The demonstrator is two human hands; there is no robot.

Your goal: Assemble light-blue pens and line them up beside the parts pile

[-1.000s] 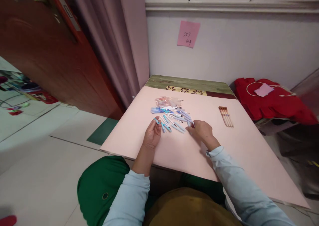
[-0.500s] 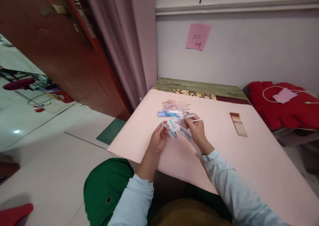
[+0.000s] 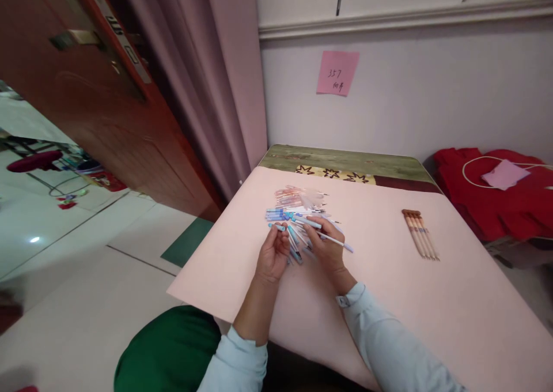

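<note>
Cap (image 3: pixel 276 227): mid-frame, clamped between thumb and fingers of left hand (image 3: pixel 273 256). Right hand (image 3: pixel 329 251), just right of it, fingers closed on pen (image 3: pixel 309 222); white rod (image 3: pixel 332 239) sticks out under the pen. Looks like a cap-to-pen step; next move calls for lining up the ends. Counts: 1 cap, 1 pen, 1 rod in hand. Pile (image 3: pixel 294 236) overlaps, uncountable. Brown-topped set (image 3: pixel 420 235), right of frame: maybe 4. Pink notes: 2, upper middle (image 3: pixel 337 73) and right (image 3: pixel 505 174).
</note>
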